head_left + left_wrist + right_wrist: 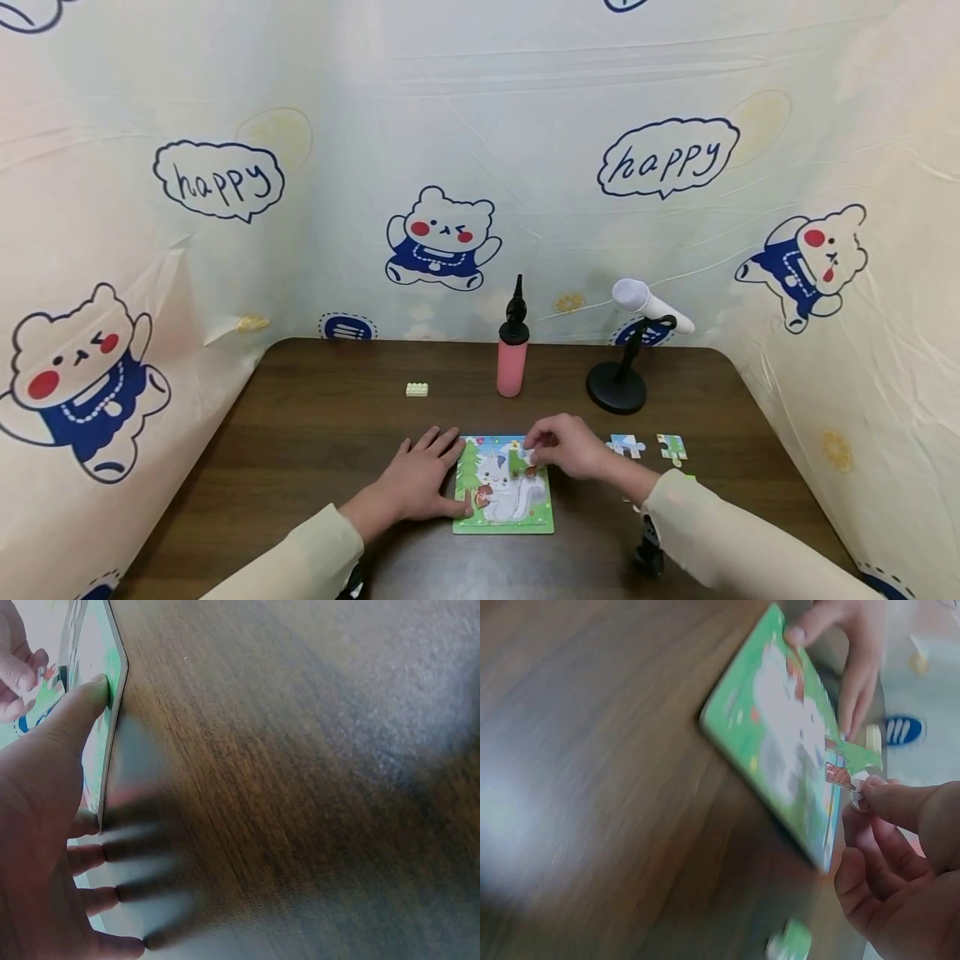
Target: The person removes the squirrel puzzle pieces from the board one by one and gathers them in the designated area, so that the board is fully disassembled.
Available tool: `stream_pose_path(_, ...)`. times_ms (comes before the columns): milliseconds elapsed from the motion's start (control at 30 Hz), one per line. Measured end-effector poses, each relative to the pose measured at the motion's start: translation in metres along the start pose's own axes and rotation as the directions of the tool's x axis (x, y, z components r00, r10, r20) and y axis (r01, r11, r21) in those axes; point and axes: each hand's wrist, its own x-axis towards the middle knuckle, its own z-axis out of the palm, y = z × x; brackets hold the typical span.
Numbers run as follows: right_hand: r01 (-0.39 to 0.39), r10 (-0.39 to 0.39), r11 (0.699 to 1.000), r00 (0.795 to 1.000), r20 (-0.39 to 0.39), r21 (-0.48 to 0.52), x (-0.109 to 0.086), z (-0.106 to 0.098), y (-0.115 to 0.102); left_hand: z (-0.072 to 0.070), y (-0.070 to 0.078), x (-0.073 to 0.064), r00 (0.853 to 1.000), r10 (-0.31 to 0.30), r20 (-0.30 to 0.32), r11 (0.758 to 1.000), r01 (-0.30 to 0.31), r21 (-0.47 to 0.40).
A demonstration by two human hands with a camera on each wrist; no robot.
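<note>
A square jigsaw puzzle board [504, 528] with a white cartoon animal on a green ground lies on the table. My right hand [570, 448] pinches a puzzle piece [864, 757], green with some brown, between thumb and index finger. In the right wrist view this piece is raised over the board's far part, near the upper right of the picture. My left hand [420, 479] lies at the board's left edge with fingers spread. Its thumb [94, 690] presses on the green border, and the other fingertips rest on the table.
Loose puzzle pieces [627, 445] lie right of the board, some partly hidden by the right forearm. Farther back stand a pink hand pump [512, 367] with a black top and a white microphone [652, 307] on a black stand [617, 387]. A pale toy brick [417, 389] sits behind the left hand.
</note>
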Motion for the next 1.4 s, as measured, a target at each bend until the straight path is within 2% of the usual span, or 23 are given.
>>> stream_pose_path(267, -0.070, 0.070, 0.997, 0.997, -0.026, -0.013, -0.031, -0.028, 0.038, -0.001, 0.001, -0.001, 1.000, -0.002, 0.002, 1.000, 0.002, -0.014)
stream_pose_path(500, -0.099, 0.099, 0.995, 0.995, -0.020, 0.000, -0.053, -0.034, 0.054, 0.000, 0.001, 0.000, 1.000, -0.002, 0.001, 1.000, 0.002, -0.010)
stream_pose_path(733, -0.112, 0.112, 0.993, 0.994, -0.005, -0.026, -0.061, -0.030, 0.057, 0.001, 0.001, 0.001, 1.000, -0.012, 0.001, 1.000, 0.012, -0.006)
stream_pose_path(1133, -0.112, 0.102, 0.979, 0.993, -0.064, -0.172, -0.058, -0.027, 0.053, -0.002, 0.002, 0.002, 1.000, -0.011, 0.006, 1.000, 0.011, -0.002)
stream_pose_path(1400, -0.150, 0.141, 0.976, 0.988, -0.069, -0.159, -0.061, -0.024, 0.052, -0.001, 0.001, 0.000, 1.000, -0.009, 0.014, 1.000, 0.009, 0.003)
